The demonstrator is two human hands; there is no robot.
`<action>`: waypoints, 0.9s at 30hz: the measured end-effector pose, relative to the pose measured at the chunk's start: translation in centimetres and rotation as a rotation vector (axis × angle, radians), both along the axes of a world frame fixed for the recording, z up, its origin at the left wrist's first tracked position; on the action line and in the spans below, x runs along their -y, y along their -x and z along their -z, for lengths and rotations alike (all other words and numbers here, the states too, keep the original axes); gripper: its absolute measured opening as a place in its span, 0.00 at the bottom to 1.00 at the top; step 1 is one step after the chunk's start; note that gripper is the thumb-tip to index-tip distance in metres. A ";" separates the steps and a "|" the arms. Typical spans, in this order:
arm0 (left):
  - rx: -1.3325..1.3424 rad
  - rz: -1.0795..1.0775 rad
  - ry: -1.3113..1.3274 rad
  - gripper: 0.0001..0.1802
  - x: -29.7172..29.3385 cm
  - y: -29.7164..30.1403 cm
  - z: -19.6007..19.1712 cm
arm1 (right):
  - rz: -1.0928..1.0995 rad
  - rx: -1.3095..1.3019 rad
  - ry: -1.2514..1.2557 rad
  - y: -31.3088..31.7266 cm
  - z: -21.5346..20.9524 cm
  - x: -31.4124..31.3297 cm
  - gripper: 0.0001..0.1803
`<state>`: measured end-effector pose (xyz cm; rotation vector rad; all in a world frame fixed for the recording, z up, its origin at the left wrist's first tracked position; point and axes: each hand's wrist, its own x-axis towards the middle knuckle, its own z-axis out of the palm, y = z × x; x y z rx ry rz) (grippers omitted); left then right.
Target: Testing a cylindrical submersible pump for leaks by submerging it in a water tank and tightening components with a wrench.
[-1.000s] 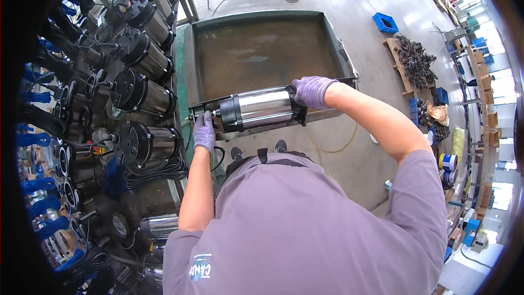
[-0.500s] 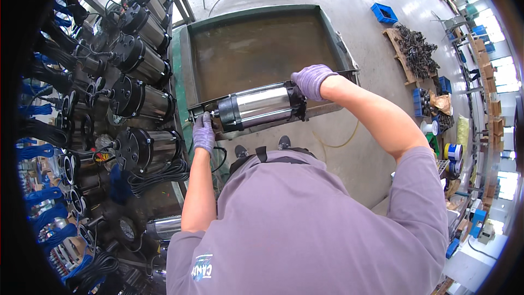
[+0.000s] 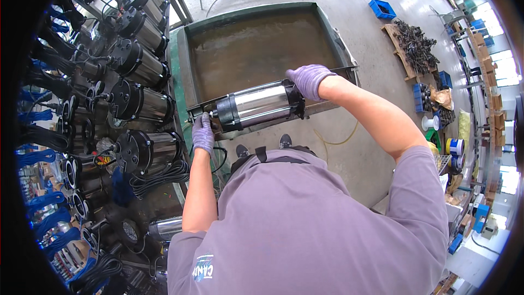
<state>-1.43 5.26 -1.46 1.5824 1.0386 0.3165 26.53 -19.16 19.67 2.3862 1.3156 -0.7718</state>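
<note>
A submersible pump [image 3: 263,103] with a shiny steel barrel and black end housings lies on its side along the near edge of a green-rimmed water tank [image 3: 322,13]. My right hand [image 3: 311,80], in a purple-grey glove, grips the black housing at its right end. At the opposite end, my left hand [image 3: 203,132], gloved alike, closes on the small fitting just beyond the barrel. Its fingertips are partly hidden, so the exact grip there is unclear. The tank holds murky brown water [image 3: 262,49].
Several similar pumps [image 3: 144,101] with coiled black cables stand on the left rack. A yellow hose [image 3: 338,143] lies on the floor under the tank's near edge. Farther right are a blue crate [image 3: 383,9] and a wooden pallet [image 3: 398,49] heaped with dark parts.
Ripples and a light streak now show on the tank's water. The view has shifted slightly; both hands keep their places on the pump, which has barely moved.
</note>
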 end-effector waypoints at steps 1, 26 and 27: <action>0.000 0.001 0.000 0.19 0.0 0.0 0.0 | -0.026 -0.028 -0.095 0.0 -0.2 0.0 0.18; -0.036 0.000 0.016 0.19 -0.3 -0.1 0.6 | -0.040 -0.029 -0.188 0.4 0.2 0.1 0.16; -0.037 0.002 0.010 0.19 -0.3 -0.1 0.4 | -0.072 -0.047 -0.206 0.5 -0.1 0.1 0.15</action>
